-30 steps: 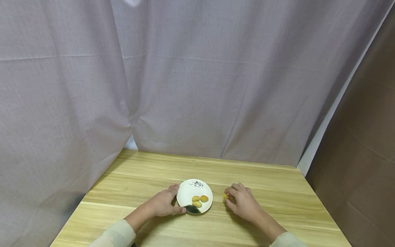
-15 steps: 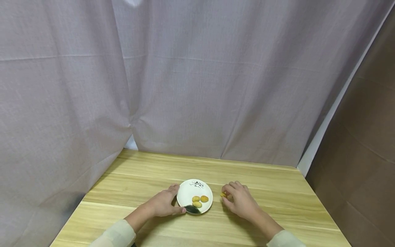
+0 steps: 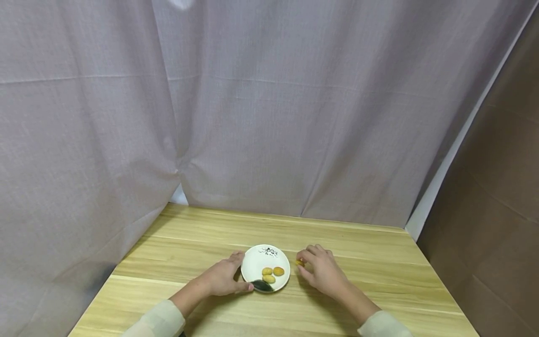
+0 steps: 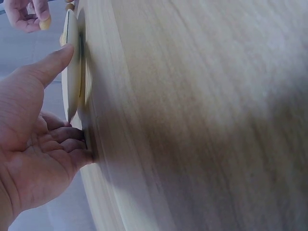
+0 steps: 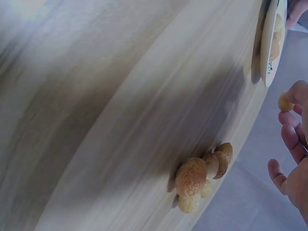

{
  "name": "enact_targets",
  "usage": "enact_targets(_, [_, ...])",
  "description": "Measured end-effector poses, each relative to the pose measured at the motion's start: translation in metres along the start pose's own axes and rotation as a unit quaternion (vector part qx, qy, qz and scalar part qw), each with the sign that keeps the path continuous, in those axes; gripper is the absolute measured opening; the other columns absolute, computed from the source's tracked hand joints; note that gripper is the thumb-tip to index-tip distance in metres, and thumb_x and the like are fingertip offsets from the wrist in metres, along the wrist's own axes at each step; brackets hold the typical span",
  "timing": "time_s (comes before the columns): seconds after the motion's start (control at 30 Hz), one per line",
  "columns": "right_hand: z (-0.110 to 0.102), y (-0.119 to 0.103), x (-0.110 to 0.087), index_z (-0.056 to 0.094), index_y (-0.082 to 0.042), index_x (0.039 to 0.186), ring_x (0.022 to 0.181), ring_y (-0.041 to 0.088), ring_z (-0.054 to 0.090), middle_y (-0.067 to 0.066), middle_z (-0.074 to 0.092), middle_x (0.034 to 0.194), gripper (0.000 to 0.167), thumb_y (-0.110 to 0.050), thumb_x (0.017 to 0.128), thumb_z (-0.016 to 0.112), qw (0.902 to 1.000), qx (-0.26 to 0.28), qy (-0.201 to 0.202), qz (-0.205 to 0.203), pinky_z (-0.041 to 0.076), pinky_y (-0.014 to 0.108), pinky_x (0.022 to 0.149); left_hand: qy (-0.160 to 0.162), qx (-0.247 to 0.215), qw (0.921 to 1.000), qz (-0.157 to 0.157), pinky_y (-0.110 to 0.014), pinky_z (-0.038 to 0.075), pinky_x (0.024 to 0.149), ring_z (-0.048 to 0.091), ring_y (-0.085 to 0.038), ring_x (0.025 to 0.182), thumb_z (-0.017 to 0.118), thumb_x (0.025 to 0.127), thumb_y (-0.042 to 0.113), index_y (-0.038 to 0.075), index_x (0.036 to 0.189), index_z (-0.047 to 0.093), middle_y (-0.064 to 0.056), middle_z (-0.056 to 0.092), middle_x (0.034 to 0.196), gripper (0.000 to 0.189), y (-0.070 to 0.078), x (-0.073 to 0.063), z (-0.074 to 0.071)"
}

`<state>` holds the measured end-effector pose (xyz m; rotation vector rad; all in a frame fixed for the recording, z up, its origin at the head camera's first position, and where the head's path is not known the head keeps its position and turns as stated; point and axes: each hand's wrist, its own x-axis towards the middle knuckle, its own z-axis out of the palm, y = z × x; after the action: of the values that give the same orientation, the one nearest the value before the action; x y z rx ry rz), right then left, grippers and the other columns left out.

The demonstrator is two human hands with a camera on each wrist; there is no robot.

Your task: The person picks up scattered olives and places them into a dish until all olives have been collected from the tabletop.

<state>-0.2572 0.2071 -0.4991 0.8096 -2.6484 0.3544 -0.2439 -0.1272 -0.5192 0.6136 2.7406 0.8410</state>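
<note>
Grey curtain point(image 3: 269, 117) backed the station across the upper frame, with a darker sheet point(image 3: 488, 210) at the right edge and a wood-grained table point(image 3: 202, 229) below. Against the preceding pictures, one change was noted: the right hand point(image 3: 324, 272), pinching a yellow piece point(image 3: 299, 263) between thumb and fingertips, had shifted leftward. In my judgement this narrowed the gap to the plate point(image 3: 252, 262) at lower centre; the piece was near the rim, apart from it and not yet over it. The right wrist view showed it lifted off the table. The left hand point(image 3: 225, 277) and plate had not moved; that hand gripped the plate's left edge, thumb and fingers set apart along the rim. Three pieces point(image 3: 268, 279) lay close together on the plate's lower half, above a dark leaf mark. A brown cluster point(image 5: 191, 178) rested on the table at lower centre of the right wrist view; its count could not be told, as items overlapped. From the head camera, the right hand apparently blocked sight of it.
</note>
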Motion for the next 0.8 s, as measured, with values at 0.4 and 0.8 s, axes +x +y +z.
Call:
enact_targets(0.4, [0.003,-0.007,0.01,0.08,-0.016,0.109,0.097,0.014,0.064,-0.004,0.072,0.098,0.022,-0.014,0.09,0.091,0.9998,0.004,0.008,-0.019,0.055,0.04,0.081,0.005,0.001,1.0,0.0,-0.063,0.032,0.136,0.037,-0.048,0.165,0.087,0.091,0.057,-0.01,0.168,0.032,-0.031,0.034,0.176,0.116,-0.001,-0.001,0.001])
enact_targets(0.8, [0.008,-0.018,0.017,0.08,-0.014,0.109,0.096,0.015,0.064,-0.002,0.073,0.098,0.02,-0.015,0.092,0.09,0.9997,0.016,-0.001,-0.019,0.058,0.048,0.086,0.013,-0.003,0.9999,0.006,-0.064,0.033,0.136,0.037,-0.049,0.164,0.087,0.091,0.057,-0.009,0.169,0.032,-0.031,0.035,0.176,0.116,-0.002,-0.001,0.003])
